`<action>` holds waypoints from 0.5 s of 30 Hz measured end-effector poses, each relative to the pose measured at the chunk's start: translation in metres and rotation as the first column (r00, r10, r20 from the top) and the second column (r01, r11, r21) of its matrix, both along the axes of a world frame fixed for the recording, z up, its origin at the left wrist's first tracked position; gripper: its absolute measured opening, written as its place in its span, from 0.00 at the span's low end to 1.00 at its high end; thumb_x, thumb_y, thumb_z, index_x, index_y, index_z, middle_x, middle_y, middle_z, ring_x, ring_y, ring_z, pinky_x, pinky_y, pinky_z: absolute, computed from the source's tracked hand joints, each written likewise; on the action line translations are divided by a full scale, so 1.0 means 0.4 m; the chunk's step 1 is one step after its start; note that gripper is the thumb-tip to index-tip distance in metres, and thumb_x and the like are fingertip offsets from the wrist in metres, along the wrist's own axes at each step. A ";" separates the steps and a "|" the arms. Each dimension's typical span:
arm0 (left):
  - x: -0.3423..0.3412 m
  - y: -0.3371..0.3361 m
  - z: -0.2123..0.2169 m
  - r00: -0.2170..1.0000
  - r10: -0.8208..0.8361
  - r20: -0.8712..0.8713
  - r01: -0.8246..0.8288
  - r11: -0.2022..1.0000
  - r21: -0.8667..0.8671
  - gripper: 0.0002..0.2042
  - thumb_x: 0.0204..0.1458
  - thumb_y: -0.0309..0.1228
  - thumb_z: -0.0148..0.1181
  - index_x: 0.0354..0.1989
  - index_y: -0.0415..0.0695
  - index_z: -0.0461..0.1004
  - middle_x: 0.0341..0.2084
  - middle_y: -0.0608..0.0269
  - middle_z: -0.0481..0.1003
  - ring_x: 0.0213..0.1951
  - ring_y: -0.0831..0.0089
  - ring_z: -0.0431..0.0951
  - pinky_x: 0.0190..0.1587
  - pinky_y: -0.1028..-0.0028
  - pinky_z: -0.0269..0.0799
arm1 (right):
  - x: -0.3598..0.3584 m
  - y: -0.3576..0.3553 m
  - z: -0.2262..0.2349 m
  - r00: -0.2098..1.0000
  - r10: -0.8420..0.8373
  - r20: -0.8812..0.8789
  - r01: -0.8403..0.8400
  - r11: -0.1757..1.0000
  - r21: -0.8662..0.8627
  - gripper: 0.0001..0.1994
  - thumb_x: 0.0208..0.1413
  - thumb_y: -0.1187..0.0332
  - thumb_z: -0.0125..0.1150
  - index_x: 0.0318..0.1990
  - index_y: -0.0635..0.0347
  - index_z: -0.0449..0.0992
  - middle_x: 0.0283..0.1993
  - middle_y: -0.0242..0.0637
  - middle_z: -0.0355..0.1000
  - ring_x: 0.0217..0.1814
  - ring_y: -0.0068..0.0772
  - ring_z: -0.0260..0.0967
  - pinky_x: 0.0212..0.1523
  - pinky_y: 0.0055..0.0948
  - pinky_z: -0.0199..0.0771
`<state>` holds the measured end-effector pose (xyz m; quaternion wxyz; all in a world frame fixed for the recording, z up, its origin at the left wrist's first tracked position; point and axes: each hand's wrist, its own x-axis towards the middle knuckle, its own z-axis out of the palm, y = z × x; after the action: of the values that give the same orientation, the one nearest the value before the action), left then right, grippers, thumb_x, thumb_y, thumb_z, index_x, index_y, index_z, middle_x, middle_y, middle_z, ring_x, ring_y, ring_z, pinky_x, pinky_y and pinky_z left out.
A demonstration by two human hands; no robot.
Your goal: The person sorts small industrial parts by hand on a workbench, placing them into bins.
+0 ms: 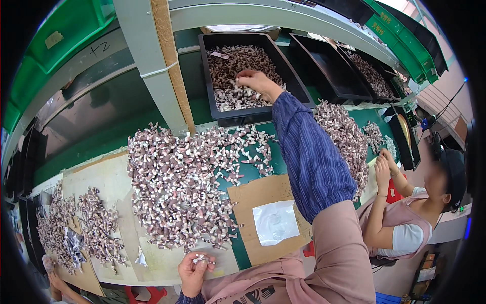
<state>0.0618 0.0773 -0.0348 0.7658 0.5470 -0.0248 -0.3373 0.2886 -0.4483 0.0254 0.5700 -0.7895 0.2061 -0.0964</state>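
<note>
My left hand (192, 274) is closed around a few small brown-and-white moulded pieces at the table's near edge. Just beyond it spreads a large heap of similar pieces (177, 187). My right arm, in a blue striped sleeve, reaches far forward. Over a black tray (302, 91) my right hand (258, 83) has its fingers pinched together, with a small whitish piece seeming to show at the tips. The tray holds many brown and white pieces (248, 58); exact shapes are too small to make out. Between my arms lies cardboard (248, 202) with a white sheet (276, 223) on it.
More black trays (329, 71) line the back right. A second heap (344, 137) lies right of my arm, where a co-worker (405, 218) sits, hands raised. Other heaps (98, 228) and another person's hand (53, 278) are at left. A grey post (152, 61) stands behind the table.
</note>
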 end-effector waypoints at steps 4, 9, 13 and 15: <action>-0.002 -0.003 -0.009 1.000 0.000 -0.009 -0.001 1.000 -0.014 0.10 0.60 0.24 0.59 0.48 0.35 0.71 0.36 0.48 0.80 0.31 0.71 0.80 0.36 0.74 0.79 | -0.073 -0.014 0.062 0.994 -0.108 0.025 0.097 0.960 0.262 0.11 0.52 0.62 0.64 0.43 0.50 0.77 0.32 0.24 0.74 0.28 0.15 0.69 0.15 0.20 0.62; 0.002 0.000 -0.005 1.000 -0.003 0.004 0.003 1.000 0.001 0.11 0.60 0.26 0.61 0.47 0.35 0.71 0.35 0.49 0.80 0.30 0.71 0.80 0.34 0.74 0.78 | -0.227 -0.033 0.110 0.989 -0.067 0.131 0.015 0.931 0.366 0.12 0.55 0.62 0.60 0.47 0.43 0.76 0.37 0.18 0.73 0.31 0.14 0.69 0.25 0.18 0.61; 0.006 -0.008 -0.006 1.000 -0.009 0.023 0.009 1.000 0.013 0.11 0.60 0.28 0.61 0.46 0.36 0.71 0.35 0.50 0.79 0.28 0.72 0.79 0.32 0.75 0.76 | -0.426 -0.023 0.139 0.986 -0.136 0.100 0.097 0.942 0.321 0.13 0.59 0.68 0.54 0.51 0.52 0.72 0.36 0.26 0.73 0.25 0.14 0.71 0.11 0.13 0.58; 0.009 -0.001 -0.011 1.000 0.004 0.031 -0.004 1.000 0.002 0.11 0.60 0.27 0.61 0.47 0.36 0.71 0.34 0.50 0.79 0.28 0.72 0.78 0.31 0.75 0.76 | -0.494 -0.002 0.126 0.987 -0.142 0.077 0.110 0.938 0.328 0.13 0.58 0.69 0.54 0.51 0.51 0.72 0.35 0.25 0.73 0.22 0.11 0.66 0.11 0.11 0.56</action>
<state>0.0654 0.0771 -0.0394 0.7653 0.5531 -0.0351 -0.3274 0.0910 -0.4491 0.0760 0.6936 -0.6650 0.2407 -0.1370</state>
